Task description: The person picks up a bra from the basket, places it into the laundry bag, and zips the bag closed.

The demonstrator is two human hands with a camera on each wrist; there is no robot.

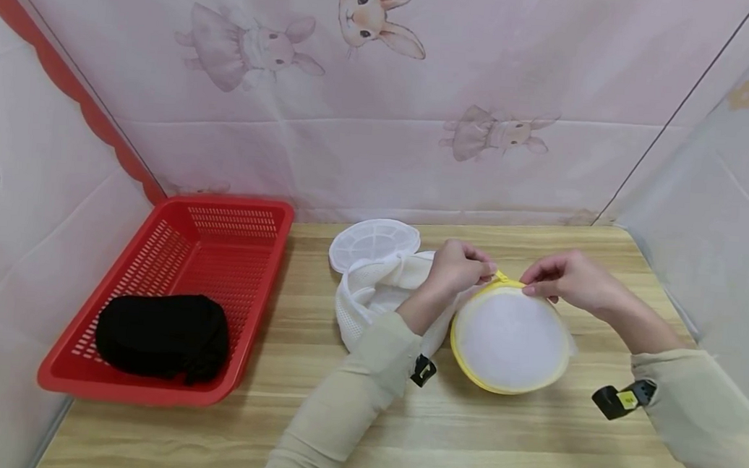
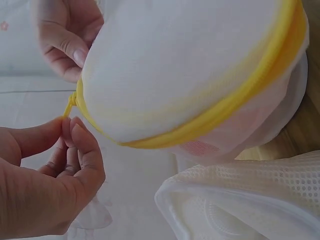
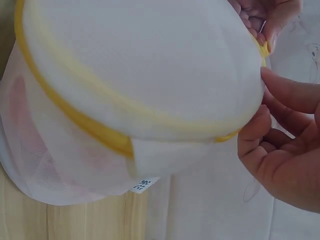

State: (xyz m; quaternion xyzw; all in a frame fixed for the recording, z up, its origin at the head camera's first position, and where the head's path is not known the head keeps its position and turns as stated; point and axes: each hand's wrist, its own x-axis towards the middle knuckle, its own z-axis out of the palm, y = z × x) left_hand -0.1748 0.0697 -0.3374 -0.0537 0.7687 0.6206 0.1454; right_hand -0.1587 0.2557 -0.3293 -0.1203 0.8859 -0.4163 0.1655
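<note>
A round white mesh laundry bag (image 1: pixel 512 338) with a yellow zipper round its top is at the right of the table. My left hand (image 1: pixel 455 272) pinches the yellow zipper pull (image 2: pixel 68 106) at the bag's far edge. Close beside it, my right hand (image 1: pixel 570 280) pinches the rim between thumb and fingers. Through the thin side mesh, something pinkish shows faintly in the right wrist view. A white tag (image 3: pixel 145 184) sticks out low on the bag's side. Left of this bag lies a second, cream mesh bag (image 1: pixel 351 312), its mouth gaping and its round lid (image 1: pixel 375 243) folded back.
A red plastic basket (image 1: pixel 255 327) with slotted walls stands at the left of the wooden table (image 1: pixel 464 443). Inside it lies a black soft bundle (image 1: pixel 161 335). Fabric walls printed with rabbits (image 1: pixel 370 16) enclose the table at the back and sides.
</note>
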